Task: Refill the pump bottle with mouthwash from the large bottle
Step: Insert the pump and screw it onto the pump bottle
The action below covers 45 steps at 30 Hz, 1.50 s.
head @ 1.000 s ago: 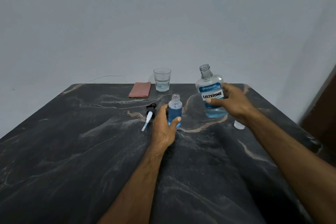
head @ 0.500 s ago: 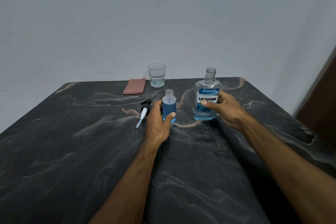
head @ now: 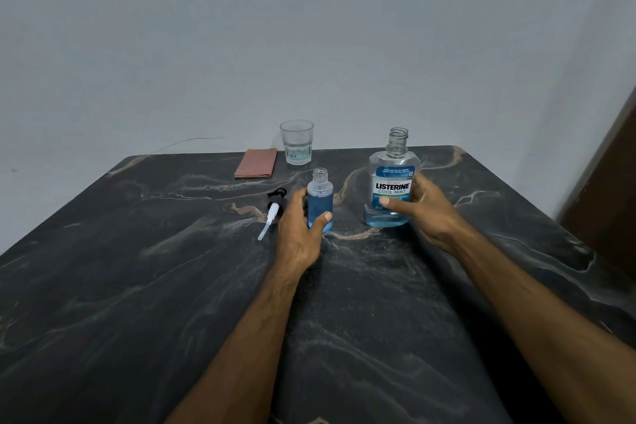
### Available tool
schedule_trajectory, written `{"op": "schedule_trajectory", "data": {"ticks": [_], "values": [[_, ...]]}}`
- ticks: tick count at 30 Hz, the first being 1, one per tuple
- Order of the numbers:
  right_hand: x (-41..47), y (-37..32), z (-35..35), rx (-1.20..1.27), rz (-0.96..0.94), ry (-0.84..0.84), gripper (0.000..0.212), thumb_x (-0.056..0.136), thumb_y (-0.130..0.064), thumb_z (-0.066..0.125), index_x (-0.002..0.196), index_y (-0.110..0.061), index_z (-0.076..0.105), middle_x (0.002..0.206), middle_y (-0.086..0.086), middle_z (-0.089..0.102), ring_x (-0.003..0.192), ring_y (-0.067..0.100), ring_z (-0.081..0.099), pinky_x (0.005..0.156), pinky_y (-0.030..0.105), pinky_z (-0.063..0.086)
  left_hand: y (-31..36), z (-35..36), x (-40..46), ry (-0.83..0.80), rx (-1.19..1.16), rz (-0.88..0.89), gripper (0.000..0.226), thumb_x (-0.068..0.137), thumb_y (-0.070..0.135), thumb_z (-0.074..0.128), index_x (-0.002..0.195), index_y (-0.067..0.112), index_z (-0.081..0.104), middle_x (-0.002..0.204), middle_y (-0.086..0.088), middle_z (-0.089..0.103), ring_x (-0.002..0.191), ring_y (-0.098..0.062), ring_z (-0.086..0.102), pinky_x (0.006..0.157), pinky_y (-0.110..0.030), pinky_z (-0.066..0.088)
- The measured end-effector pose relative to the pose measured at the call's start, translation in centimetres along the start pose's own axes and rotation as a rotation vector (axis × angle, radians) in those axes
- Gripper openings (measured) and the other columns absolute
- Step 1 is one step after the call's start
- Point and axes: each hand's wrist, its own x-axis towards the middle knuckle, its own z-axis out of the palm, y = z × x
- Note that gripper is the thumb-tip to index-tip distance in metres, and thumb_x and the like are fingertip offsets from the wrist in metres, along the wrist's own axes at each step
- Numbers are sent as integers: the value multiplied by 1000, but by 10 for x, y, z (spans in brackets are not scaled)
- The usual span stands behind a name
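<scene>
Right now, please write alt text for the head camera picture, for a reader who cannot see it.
On a dark marble table, the left hand holds a small open bottle of blue liquid and the right hand holds an uncapped mouthwash bottle, both upright. A pump head, glass and pink cloth lie nearby.

A clear drinking glass [head: 296, 142] stands upright near the far edge of the dark marbled table [head: 137, 286], holding a little clear liquid at its bottom. Just to its left lies a folded reddish-brown cloth [head: 256, 163], flat on the tabletop. Behind the table rises a plain pale wall [head: 309, 27].
</scene>
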Motion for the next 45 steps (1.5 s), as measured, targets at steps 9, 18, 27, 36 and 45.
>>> {"op": "schedule_trajectory", "data": {"ticks": [9,18,27,36,45], "values": [[-30,4,16,-322,-72,424,76,77,-27,79,139,-18,36,137,8,50,122,21,51,98,37,48,7,-4,-8,46,2,0,66,86,13,68,143,13,34,140,-4,51,114,-5,48,77,-3,38],[-56,13,53,-467,-188,321,32,81,-38,73,97,-21,51,79,-4,57,70,8,55,60,21,43,19,-19,-21,102,39,61,57,89,22,65,139,16,39,133,-2,53,121,-13,50,98,-24,41],[-25,4,117,-470,-199,136,79,75,-52,75,135,-17,37,130,4,51,116,16,52,95,32,47,19,-30,-17,231,-2,132,40,90,16,62,128,18,49,115,0,59,105,-15,57,85,-21,48],[-8,16,127,-491,-208,151,55,83,-39,70,125,-16,43,124,3,59,110,20,57,91,39,49,17,-51,1,384,127,43,28,90,25,62,115,19,54,100,2,63,90,-13,61,82,-32,52],[-6,21,126,-530,-219,159,57,83,-42,69,128,-17,43,129,2,58,115,22,56,98,49,43,16,-61,50,74,799,-196,44,85,53,57,109,16,56,112,-6,63,99,-25,57,77,-36,43]]}}
